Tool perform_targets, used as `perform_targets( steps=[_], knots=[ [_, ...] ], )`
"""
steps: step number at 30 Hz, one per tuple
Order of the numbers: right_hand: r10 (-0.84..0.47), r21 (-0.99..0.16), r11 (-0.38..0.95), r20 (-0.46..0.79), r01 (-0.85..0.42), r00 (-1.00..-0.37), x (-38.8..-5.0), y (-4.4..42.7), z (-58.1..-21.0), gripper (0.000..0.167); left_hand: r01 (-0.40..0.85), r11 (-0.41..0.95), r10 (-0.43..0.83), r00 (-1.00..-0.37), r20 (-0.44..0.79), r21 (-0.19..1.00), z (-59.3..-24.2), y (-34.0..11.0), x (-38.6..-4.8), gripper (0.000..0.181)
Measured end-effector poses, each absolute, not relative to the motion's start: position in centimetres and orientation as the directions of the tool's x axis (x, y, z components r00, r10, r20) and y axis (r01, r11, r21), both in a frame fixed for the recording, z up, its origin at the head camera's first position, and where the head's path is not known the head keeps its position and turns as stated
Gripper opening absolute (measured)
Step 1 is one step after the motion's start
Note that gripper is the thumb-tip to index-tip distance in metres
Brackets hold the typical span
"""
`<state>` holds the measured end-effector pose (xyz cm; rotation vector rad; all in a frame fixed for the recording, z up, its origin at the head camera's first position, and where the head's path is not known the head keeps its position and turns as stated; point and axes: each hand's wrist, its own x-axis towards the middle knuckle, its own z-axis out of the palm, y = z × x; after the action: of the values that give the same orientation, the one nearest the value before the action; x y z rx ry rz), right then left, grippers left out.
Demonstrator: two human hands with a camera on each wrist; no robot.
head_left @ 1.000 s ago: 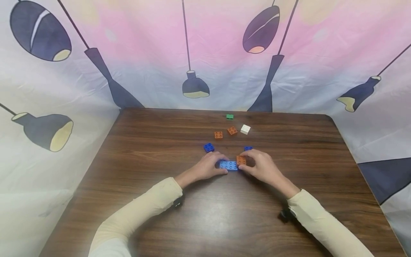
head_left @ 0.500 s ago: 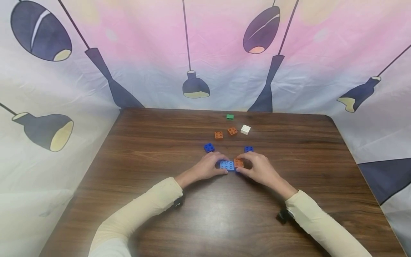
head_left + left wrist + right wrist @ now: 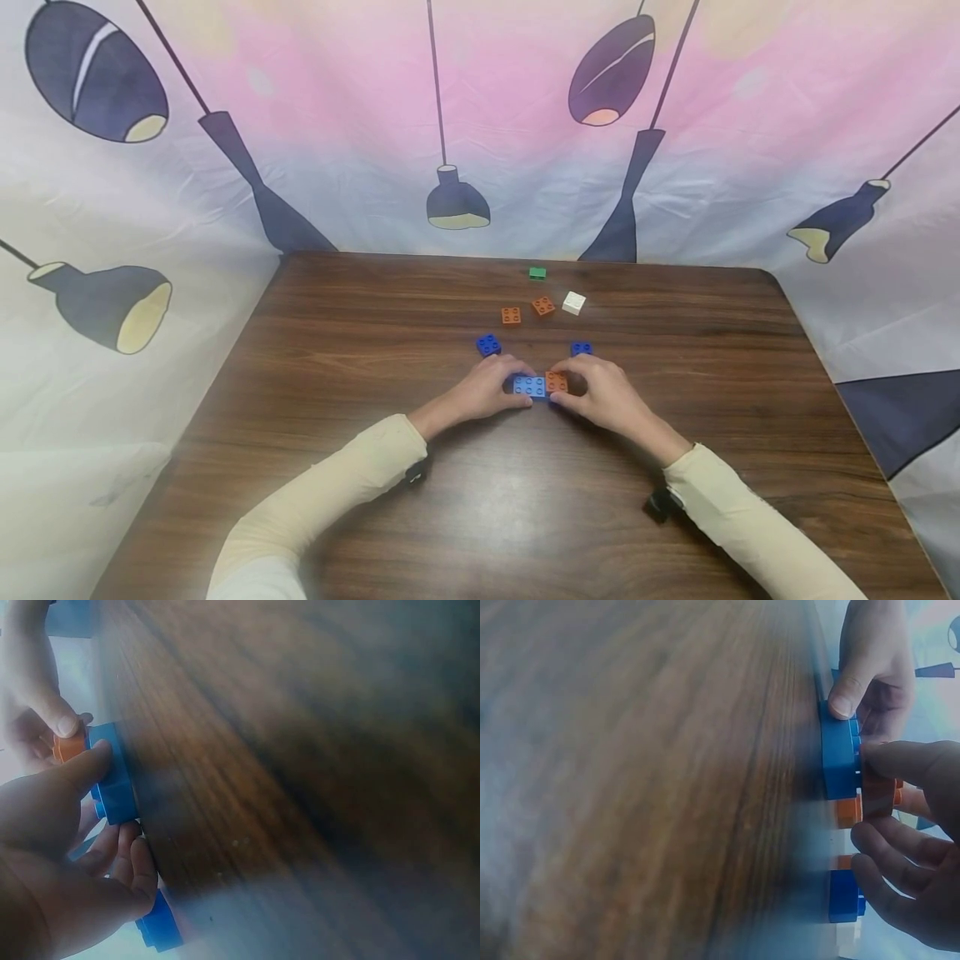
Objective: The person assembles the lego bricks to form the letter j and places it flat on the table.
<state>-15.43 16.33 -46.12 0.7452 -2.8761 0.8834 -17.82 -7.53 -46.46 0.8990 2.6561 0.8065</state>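
A long light-blue brick lies on the table between the two hands. The left hand grips its left end between thumb and fingers; in the left wrist view the thumb presses the side of the blue brick. The right hand pinches an orange brick that sits on top of the light-blue brick's right end. In the right wrist view the orange brick rests against the studs of the blue brick, with thumb and fingers on either side.
Dark-blue bricks lie beyond the left hand and beyond the right hand. Farther back on the wooden table are two orange bricks, a white brick and a green brick.
The right hand has moved slightly left with the orange brick, which now covers the light-blue brick's right-end studs. The left hand has stayed in place.
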Motion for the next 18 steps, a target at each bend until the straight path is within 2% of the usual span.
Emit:
perform_targets(
  steps=[18],
  knots=[
    [-0.426, -0.536, 0.719, 0.163, -0.442, -0.890, -15.66, 16.33, -46.30, 0.037, 0.490, 0.665, 0.615, -0.788, -0.040, 0.564, -46.49, -7.54, -17.85, 0.042]
  ],
)
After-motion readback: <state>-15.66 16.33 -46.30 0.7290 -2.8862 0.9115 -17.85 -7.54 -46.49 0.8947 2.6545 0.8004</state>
